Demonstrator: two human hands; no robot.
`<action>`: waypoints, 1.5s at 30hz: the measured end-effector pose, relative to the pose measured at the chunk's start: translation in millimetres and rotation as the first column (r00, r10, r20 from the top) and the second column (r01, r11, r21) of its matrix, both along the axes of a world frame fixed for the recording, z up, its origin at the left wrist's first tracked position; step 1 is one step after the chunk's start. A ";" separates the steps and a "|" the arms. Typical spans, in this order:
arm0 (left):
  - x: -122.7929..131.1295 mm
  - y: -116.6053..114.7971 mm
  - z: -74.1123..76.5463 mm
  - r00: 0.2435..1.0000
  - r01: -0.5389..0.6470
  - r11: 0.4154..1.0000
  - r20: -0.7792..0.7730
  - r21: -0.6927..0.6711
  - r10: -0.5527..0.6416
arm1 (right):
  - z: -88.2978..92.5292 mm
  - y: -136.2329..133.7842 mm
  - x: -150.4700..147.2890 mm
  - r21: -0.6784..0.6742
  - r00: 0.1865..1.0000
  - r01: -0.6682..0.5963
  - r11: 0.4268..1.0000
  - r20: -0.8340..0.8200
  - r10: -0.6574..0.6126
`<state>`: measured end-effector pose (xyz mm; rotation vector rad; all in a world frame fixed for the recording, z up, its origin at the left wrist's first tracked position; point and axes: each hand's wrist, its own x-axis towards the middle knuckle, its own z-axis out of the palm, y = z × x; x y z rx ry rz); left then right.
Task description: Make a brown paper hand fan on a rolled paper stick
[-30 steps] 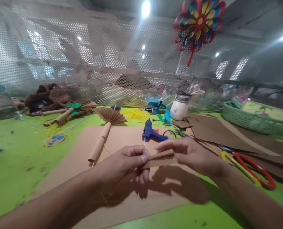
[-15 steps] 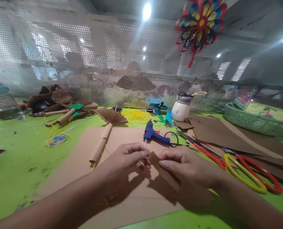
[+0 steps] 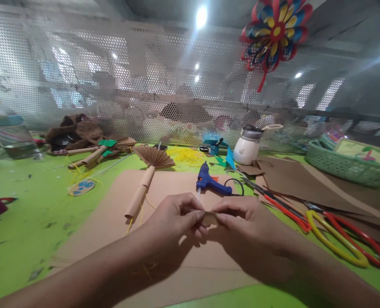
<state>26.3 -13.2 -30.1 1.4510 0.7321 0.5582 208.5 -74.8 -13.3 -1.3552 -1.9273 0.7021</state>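
Note:
Between my hands is a small strip of brown paper (image 3: pixel 210 218), seen nearly edge-on. My left hand (image 3: pixel 185 216) pinches its left end, and my right hand (image 3: pixel 241 216) pinches the right end. Both hands are above a large sheet of tan kraft paper (image 3: pixel 113 239). Just beyond them a blue glue gun (image 3: pixel 210 182) lies on the sheet, its glue stick pointing toward my fingers. To the left lies a rolled paper tube (image 3: pixel 140 192) with yellow strands, topped by a pleated brown paper fan (image 3: pixel 154 156).
Two pairs of scissors, one red-handled (image 3: pixel 287 211) and one with yellow and red handles (image 3: pixel 337 237), lie right beside brown paper sheets (image 3: pixel 289 177). Farther back stand a white jar (image 3: pixel 246 147), a green basket (image 3: pixel 346 164) and yellow shredded paper (image 3: pixel 185 157). A perforated screen (image 3: pixel 138 85) closes the back.
My left hand has taken hold of the paper strip's other end. The strip has turned from slanting in my right hand to level between both hands. The view has shifted slightly left.

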 end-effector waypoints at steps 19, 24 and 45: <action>-1.1 -6.7 4.2 0.985 -0.061 0.974 0.148 -0.220 0.095 | -9.2 -4.1 -11.0 -0.017 0.994 0.035 0.999 -0.102 -0.036; -4.5 -1.0 3.6 0.986 -0.075 0.985 0.138 -0.152 0.097 | -10.2 -3.2 -13.4 0.028 0.985 0.051 0.998 -0.168 -0.045; -7.4 -1.2 7.3 0.987 0.040 0.965 0.161 -0.257 0.002 | -11.8 -5.9 -14.5 0.116 0.984 0.035 0.993 -0.180 -0.013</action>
